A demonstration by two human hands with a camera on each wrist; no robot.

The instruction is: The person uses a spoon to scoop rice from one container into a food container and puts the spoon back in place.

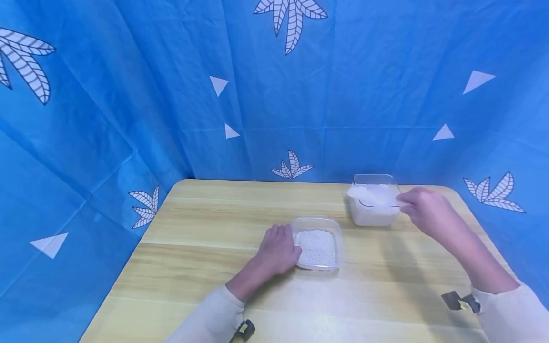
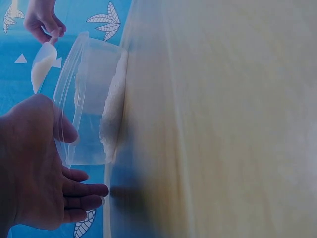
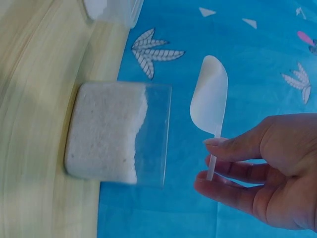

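My right hand (image 1: 426,212) pinches the thin handle of a white scoop (image 3: 209,96) between thumb and fingers. White, flour-like material (image 2: 39,74) lies in the scoop's bowl. In the head view, the scoop overlaps the top of a clear square container (image 3: 153,134), which is largely full of the same white material. Left of it, a shallower clear plastic container (image 1: 339,238) sits on the table with a white layer (image 1: 317,247) across its bottom. My left hand (image 1: 278,250) holds this container by its near left corner, thumb at the rim and fingers along the side.
Both containers stand on a light wooden table (image 1: 193,267), the fuller one near the back right edge. Behind the table hangs a blue cloth (image 1: 364,95) printed with white leaves and triangles. Dark wrist devices (image 1: 245,329) show at both sleeves.
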